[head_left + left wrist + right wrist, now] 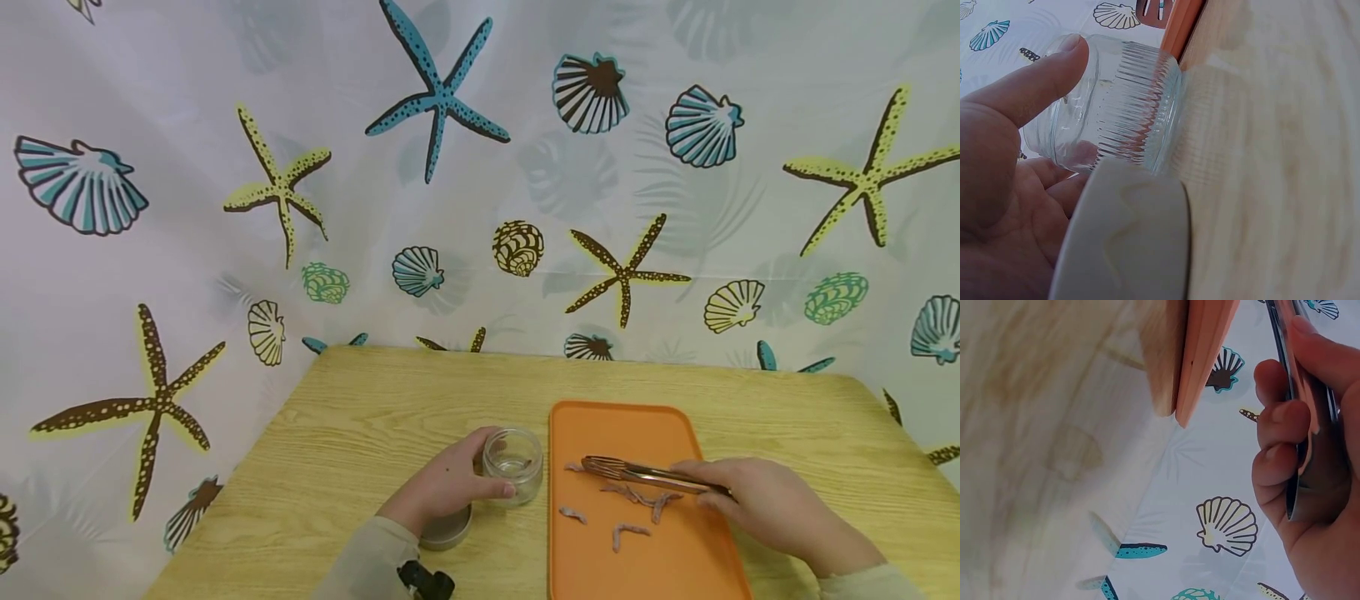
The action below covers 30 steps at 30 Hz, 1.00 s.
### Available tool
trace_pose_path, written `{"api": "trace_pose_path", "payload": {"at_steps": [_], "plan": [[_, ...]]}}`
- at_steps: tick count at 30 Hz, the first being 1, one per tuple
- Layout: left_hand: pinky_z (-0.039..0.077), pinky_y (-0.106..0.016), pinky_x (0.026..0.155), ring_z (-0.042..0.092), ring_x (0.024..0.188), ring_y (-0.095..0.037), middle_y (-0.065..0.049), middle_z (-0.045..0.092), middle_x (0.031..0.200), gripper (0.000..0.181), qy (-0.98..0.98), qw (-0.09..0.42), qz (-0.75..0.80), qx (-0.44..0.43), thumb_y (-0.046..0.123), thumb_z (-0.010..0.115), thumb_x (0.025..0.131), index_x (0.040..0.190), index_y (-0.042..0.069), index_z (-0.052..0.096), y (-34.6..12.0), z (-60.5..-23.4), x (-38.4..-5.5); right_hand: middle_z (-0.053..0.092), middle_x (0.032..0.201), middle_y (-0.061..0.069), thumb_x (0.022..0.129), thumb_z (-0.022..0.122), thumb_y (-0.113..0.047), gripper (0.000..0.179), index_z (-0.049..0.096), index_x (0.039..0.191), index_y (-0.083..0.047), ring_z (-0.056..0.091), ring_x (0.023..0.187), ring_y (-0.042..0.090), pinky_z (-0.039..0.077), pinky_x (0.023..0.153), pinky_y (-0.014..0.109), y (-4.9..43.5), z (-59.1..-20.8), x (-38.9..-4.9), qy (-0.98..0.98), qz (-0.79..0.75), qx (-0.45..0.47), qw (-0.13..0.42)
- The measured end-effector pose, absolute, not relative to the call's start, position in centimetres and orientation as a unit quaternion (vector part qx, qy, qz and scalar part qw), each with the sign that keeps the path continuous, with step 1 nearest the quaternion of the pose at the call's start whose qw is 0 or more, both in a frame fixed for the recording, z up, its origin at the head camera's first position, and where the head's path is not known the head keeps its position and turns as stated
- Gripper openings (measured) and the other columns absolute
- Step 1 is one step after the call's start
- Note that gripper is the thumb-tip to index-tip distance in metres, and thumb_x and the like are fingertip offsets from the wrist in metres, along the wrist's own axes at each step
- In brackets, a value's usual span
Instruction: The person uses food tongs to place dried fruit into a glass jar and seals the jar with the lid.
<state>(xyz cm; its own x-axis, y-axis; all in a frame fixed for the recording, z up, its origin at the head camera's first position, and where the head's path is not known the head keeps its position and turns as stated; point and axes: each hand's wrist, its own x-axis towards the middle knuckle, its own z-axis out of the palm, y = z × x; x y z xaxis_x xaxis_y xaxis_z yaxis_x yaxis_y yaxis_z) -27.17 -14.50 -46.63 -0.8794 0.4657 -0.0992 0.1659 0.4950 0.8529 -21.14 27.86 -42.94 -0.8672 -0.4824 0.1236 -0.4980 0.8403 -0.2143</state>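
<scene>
My left hand point(453, 482) grips a clear glass jar point(517, 492) with the thumb on its near side and the fingers behind. The jar stands upright and uncovered on the table, with ribbed lower walls in the left wrist view. Beneath the left wrist lies a round metal lid point(446, 531), partly hidden by the arm. My right hand point(772, 500) holds metal tongs point(648, 475) by the handle end, fingers curled round them in the right wrist view. The slotted tong heads point left over an orange tray point(652, 567). Several thin brownish strips point(632, 530) lie on that tray, some beneath the tongs.
The wood-grain table point(360, 417) extends left of the jar and beyond the tray. A white curtain point(465, 200) printed with shells and starfish hangs behind it and along both sides. The tray's raised rim runs close beside the jar.
</scene>
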Motion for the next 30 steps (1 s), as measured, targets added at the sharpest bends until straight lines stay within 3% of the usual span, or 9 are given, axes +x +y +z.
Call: {"api": "trace_pose_path", "payload": {"at_steps": [12,16,22,30], "plan": [[0.036,-0.055,0.109,0.047,0.134,-0.026,-0.004,0.053,0.144,0.085,0.853,0.162,0.461,0.182,0.049,0.082,0.083,0.153,0.022,0.042,-14.4,-46.5,-27.1,0.073,0.113,-0.007,0.091,0.076,-0.028,0.046,0.067,0.135,-0.032,0.067,0.089,0.007,0.05,0.066,0.031,27.8,-42.6,-20.9,-0.957,0.129,0.254,0.062],[0.036,-0.055,0.108,0.048,0.133,-0.025,-0.004,0.053,0.144,0.084,0.851,0.162,0.465,0.185,0.047,0.082,0.084,0.153,0.022,0.042,-14.4,-46.6,-27.1,0.073,0.113,-0.009,0.091,0.077,-0.029,0.045,0.068,0.135,-0.031,0.069,0.093,0.008,0.054,0.07,0.033,27.4,-42.4,-20.7,-0.952,0.132,0.261,0.087],[0.037,-0.054,0.108,0.049,0.132,-0.024,-0.004,0.054,0.143,0.083,0.848,0.163,0.468,0.187,0.046,0.082,0.084,0.153,0.022,0.042,-14.4,-46.5,-27.1,0.072,0.11,-0.014,0.093,0.075,-0.029,0.043,0.067,0.135,-0.032,0.063,0.087,0.0,0.05,0.066,0.029,26.5,-41.8,-20.8,-0.946,0.147,0.273,0.097],[0.038,-0.054,0.107,0.05,0.131,-0.024,-0.004,0.055,0.142,0.083,0.846,0.163,0.47,0.191,0.046,0.082,0.085,0.153,0.022,0.042,-14.4,-46.5,-27.2,0.071,0.108,-0.016,0.091,0.077,-0.026,0.044,0.068,0.134,-0.03,0.064,0.086,0.0,0.051,0.067,0.031,25.1,-41.2,-20.7,-0.937,0.152,0.289,0.125]]}}
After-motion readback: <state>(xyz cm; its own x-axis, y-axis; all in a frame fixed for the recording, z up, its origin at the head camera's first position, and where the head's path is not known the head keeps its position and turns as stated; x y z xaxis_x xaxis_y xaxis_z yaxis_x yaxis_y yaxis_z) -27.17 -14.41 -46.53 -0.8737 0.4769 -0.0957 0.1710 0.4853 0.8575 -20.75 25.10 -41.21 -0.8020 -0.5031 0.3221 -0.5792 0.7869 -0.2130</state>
